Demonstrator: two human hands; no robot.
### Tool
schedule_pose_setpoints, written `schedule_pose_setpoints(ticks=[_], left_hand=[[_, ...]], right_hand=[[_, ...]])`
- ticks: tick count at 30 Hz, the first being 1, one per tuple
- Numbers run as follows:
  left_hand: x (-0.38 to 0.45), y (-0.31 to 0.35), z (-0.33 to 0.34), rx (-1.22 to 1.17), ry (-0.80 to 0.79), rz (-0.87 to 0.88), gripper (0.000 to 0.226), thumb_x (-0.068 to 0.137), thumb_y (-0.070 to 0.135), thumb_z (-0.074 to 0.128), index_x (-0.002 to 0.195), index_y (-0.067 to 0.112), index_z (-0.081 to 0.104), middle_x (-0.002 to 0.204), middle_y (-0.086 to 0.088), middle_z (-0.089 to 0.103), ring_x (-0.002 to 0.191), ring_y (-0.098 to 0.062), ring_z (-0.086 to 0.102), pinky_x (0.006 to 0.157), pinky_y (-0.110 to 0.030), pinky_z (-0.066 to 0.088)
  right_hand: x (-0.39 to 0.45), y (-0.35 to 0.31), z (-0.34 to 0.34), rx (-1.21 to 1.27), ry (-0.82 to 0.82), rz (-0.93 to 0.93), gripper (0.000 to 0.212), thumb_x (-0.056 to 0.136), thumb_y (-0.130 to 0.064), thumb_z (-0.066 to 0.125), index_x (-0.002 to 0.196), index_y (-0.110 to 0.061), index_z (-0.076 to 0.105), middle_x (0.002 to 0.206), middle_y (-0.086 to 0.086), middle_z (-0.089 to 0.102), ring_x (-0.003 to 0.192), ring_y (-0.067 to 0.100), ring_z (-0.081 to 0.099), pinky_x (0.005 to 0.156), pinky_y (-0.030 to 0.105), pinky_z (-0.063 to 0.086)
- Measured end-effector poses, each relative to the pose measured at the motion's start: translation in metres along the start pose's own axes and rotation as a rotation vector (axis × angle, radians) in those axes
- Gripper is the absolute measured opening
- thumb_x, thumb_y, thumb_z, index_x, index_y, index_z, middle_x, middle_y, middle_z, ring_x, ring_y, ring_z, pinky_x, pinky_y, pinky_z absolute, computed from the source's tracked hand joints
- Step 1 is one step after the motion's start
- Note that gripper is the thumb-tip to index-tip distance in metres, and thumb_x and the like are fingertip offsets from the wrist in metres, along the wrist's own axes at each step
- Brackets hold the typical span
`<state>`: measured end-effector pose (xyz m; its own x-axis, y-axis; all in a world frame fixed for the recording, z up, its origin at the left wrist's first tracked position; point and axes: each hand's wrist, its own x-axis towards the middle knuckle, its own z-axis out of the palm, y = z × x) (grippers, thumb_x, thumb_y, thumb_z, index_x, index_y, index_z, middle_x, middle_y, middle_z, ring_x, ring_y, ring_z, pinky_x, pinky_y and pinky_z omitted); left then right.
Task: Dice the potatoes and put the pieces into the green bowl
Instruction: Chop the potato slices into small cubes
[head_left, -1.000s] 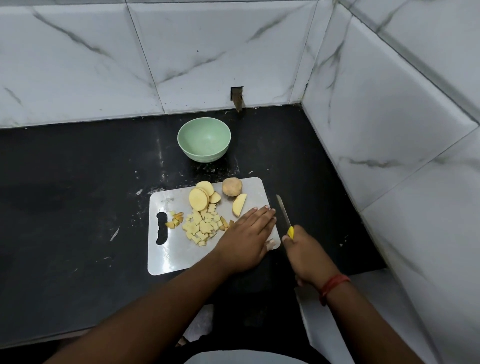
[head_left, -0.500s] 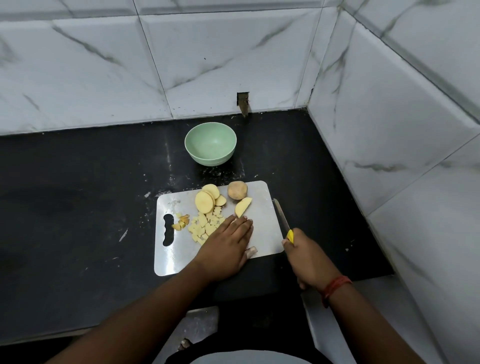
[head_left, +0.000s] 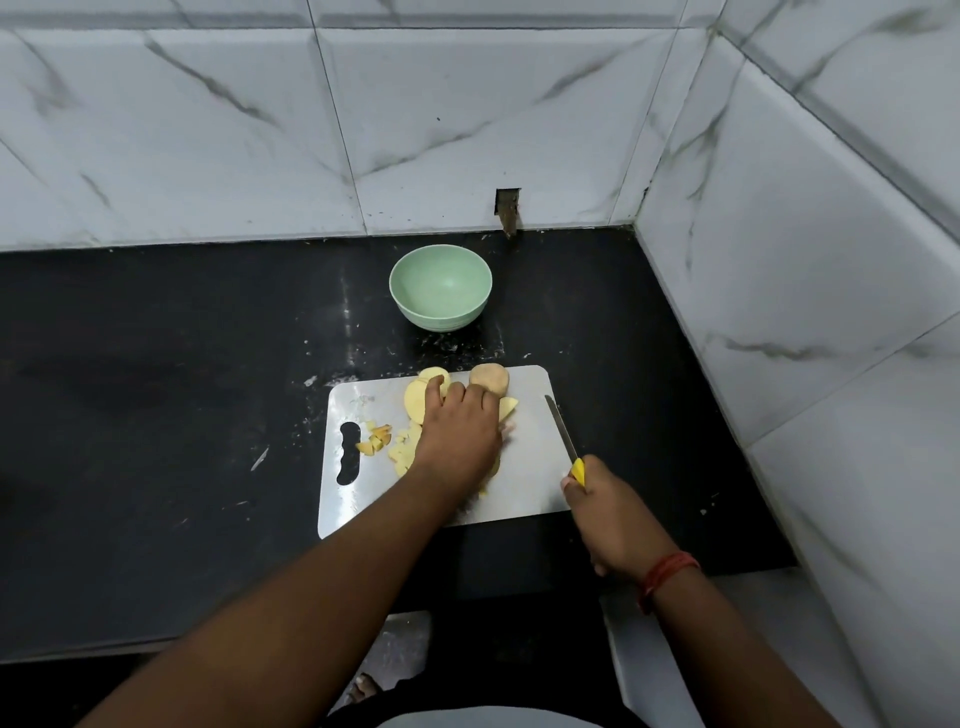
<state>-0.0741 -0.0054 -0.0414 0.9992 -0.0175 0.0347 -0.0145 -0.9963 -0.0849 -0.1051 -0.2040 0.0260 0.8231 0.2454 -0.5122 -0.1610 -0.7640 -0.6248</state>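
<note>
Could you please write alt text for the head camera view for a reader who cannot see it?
A person's left hand reaches over potato slices on a steel cutting board, while the right hand grips a yellow-handled knife at the board's right edge. An empty green bowl sits behind on the black counter.

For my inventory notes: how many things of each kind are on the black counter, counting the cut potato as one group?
Green round bowl: 1
Steel cutting board: 1
Yellow-handled knife: 1
Group of cut potato pieces: 1
Total: 4
</note>
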Motion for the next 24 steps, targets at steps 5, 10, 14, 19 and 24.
schedule_pose_setpoints(ticks=[5,10,14,19,24], left_hand=[[0.004,0.005,0.006,-0.065,0.004,-0.086,0.040,0.100,0.049,0.048,0.121,0.016,0.058,0.123,-0.004,0.061,0.113,-0.028,0.053,0.105,-0.049,0.029],[0.003,0.009,0.005,-0.133,0.043,-0.027,0.028,0.097,0.030,0.059,0.122,0.017,0.057,0.121,-0.006,0.059,0.108,-0.028,0.053,0.096,-0.043,0.037],[0.001,0.011,0.003,-0.204,0.070,0.012,0.024,0.092,0.015,0.061,0.116,0.014,0.058,0.118,-0.009,0.058,0.102,-0.030,0.054,0.085,-0.041,0.043],[-0.001,0.016,0.002,-0.371,0.086,-0.023,0.028,0.089,0.034,0.072,0.099,0.013,0.058,0.104,-0.008,0.061,0.089,-0.029,0.058,0.071,-0.040,0.042],[0.003,0.021,0.002,-0.662,0.047,-0.163,0.029,0.092,0.029,0.070,0.115,0.015,0.060,0.112,-0.004,0.063,0.096,-0.024,0.060,0.075,-0.039,0.050]], right_hand=[[-0.001,0.006,-0.003,-0.003,0.015,0.010,0.021,0.103,-0.034,0.036,0.094,-0.015,0.040,0.080,0.010,0.052,0.045,0.021,0.053,0.039,0.026,0.045],[-0.001,0.011,-0.006,0.008,0.031,0.001,0.021,0.103,-0.032,0.036,0.092,-0.015,0.039,0.076,0.009,0.051,0.045,0.020,0.051,0.037,0.025,0.042],[0.003,0.011,-0.006,-0.007,0.028,0.004,0.020,0.103,-0.033,0.036,0.093,-0.016,0.038,0.078,0.008,0.050,0.048,0.019,0.052,0.038,0.023,0.042],[0.016,0.008,-0.002,0.014,0.010,0.047,0.019,0.103,-0.032,0.035,0.096,-0.014,0.039,0.079,0.010,0.053,0.045,0.020,0.053,0.038,0.023,0.040],[0.041,-0.001,0.015,0.233,0.004,0.110,0.009,0.098,-0.020,0.038,0.096,-0.014,0.045,0.090,0.015,0.067,0.043,0.021,0.046,0.042,0.027,0.042]])
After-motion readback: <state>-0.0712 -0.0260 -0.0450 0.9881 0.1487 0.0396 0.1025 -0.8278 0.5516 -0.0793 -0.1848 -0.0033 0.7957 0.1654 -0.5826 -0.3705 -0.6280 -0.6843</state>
